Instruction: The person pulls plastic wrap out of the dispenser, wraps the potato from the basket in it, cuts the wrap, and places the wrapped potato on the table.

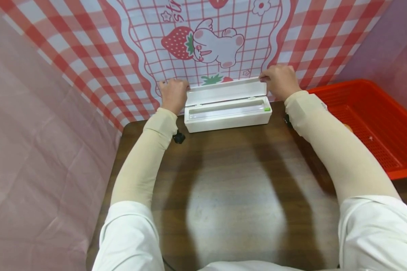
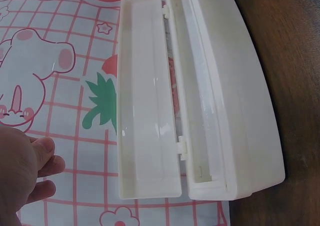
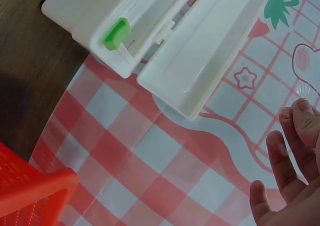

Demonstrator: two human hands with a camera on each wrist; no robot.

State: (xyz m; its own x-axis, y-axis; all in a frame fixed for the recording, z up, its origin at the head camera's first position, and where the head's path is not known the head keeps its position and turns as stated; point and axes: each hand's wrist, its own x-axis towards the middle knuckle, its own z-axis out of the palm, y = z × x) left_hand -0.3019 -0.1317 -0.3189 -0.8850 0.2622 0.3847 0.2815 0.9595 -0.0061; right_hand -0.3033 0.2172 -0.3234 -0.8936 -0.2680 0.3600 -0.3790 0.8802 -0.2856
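Note:
A long white cling film dispenser (image 1: pixel 228 123) stands at the table's far edge, its hinged lid (image 1: pixel 228 90) raised toward the patterned cloth. A green cutter slide (image 3: pixel 118 34) sits at the right end of the opening. Beyond the lid's left end, my left hand (image 1: pixel 174 95) pinches thumb against fingers. My right hand (image 1: pixel 280 81) does likewise past the right end, its other fingers spread. Fine glinting creases of clear cling film (image 3: pixel 303 89) fan out from the right thumb and fingertip. The film is nearly invisible between the hands. Both hands are off the lid in the wrist views.
A red perforated plastic basket (image 1: pixel 383 124) stands to the right, beside the right forearm. Behind the dispenser hangs a red-and-white checked cloth (image 1: pixel 98 49) with strawberry and rabbit prints. The brown wooden table (image 1: pixel 230 195) extends toward me. Pink fabric (image 1: pixel 37 158) covers the left side.

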